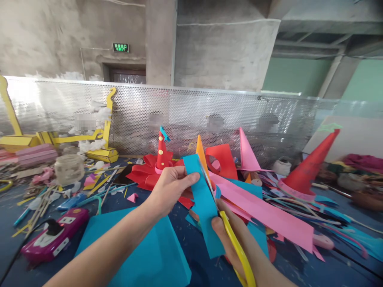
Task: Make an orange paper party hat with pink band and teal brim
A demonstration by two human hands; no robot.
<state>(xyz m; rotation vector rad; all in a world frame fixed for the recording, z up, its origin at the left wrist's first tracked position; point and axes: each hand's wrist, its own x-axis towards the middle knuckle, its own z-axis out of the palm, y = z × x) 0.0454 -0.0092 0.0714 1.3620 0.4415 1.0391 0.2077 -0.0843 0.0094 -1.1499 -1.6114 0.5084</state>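
Note:
Between thumb and fingers, my left hand (170, 187) pinches the upper end of a blue paper strip (205, 215), which is held up over the table. My right hand (233, 235) grips yellow-handled scissors (237, 247), and its thumb rests by the strip's right edge. The scissors' blades run along that edge, pointing up and away. A larger blue paper sheet (137, 247) lies under my left forearm. Behind my hands stand a red dotted paper cone (161, 153) and an orange paper cone (201, 149).
A purple power strip (56, 235) and a glass jar (69, 169) are at left. Pink paper (266, 207) stretches rightward, near a red cone hat (314, 167) and pipe cleaners. A pink cone (248, 153) stands behind. A perforated metal screen (185, 115) closes off the table's far side.

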